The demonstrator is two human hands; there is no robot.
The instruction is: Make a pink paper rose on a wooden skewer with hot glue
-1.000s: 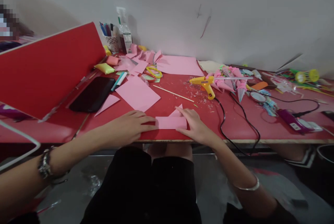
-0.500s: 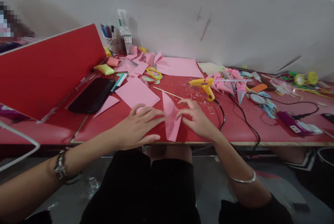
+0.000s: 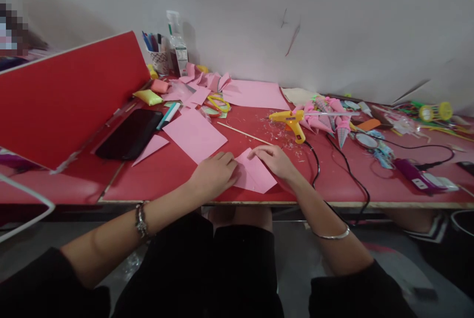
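While the left hand [image 3: 215,174] pins the folded pink paper [image 3: 254,176] flat near the table's [image 3: 333,179] front edge, fingers curled down on it, the right hand [image 3: 273,160] presses its far corner with fingers together. A clean crease likely needs the edges lined up first, then one firm stroke along the fold.

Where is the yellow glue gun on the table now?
In the head view, the yellow glue gun lies on the red table, beyond and right of the right hand, beside the pink paper cones.
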